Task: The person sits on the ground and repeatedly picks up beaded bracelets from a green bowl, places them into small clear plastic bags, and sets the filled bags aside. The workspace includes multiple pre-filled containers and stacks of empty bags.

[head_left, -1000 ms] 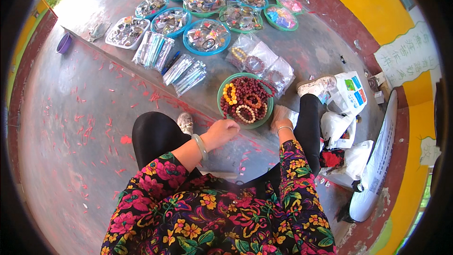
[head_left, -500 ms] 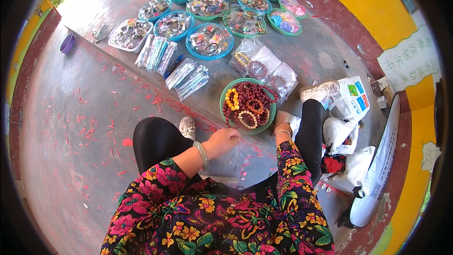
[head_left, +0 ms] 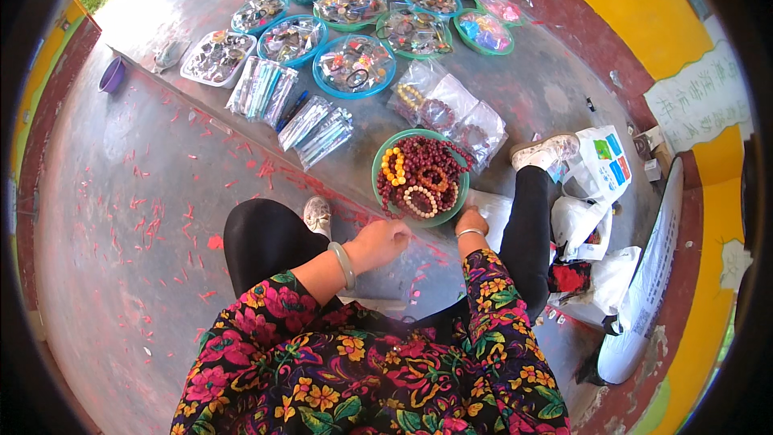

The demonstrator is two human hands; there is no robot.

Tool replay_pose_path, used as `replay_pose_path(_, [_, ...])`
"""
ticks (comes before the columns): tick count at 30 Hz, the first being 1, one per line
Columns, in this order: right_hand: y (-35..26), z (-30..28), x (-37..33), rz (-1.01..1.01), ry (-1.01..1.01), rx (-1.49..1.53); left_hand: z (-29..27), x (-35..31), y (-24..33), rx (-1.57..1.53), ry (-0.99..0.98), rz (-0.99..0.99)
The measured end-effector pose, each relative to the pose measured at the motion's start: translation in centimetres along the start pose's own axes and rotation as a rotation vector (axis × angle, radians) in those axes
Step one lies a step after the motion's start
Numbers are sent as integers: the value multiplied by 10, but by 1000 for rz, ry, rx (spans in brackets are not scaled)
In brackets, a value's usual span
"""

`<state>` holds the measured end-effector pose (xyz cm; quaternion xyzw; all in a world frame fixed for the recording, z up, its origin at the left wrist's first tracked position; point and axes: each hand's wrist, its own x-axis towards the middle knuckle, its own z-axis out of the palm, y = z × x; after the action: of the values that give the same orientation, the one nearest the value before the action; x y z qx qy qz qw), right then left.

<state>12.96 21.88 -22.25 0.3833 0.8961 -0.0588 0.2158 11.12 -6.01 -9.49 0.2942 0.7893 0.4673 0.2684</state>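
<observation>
A green basin [head_left: 378, 181] of beaded bracelets stands on the floor between my feet. Most of its beads [head_left: 415, 163] are dark red; a yellow bracelet [head_left: 394, 167] and a pale cream one [head_left: 420, 202] lie on top. My left hand [head_left: 383, 243], with a jade bangle on its wrist, hovers just below the basin's near rim, fingers curled; anything inside them is hidden. My right hand [head_left: 472, 221], closed, is at the basin's lower right, beside a pale plastic bag [head_left: 493, 213]. Its fingertips are too small to show what they pinch.
Beyond the basin lie clear bags of bracelets [head_left: 447, 109] and packets of pens [head_left: 316, 133]. Several basins of small bagged goods [head_left: 354, 64] fill the far floor. White carrier bags [head_left: 602, 165] lie right of my leg, and a purple bowl [head_left: 113, 75] sits far left.
My right hand has shifted a little left, closer to the basin, uncovering more of the pale bag. My left hand has barely moved. The whole view has slid slightly.
</observation>
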Motion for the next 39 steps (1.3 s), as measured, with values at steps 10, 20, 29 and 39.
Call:
replay_pose_path(10, [7, -25, -44, 28, -134, 238, -3, -5, 4, 30, -12, -16])
replay_pose_path(20, [30, -16, -37, 106, -47, 191, -10, -7, 2, 58, 16, -32])
replay_pose_path(29, [11, -25, -63, 24, 93, 161, -8, -8, -1, 43, 35, -11])
replay_pose_path(39, [28, -29, -40, -108, 36, -126, -8, -7, 2, 64, 27, -6])
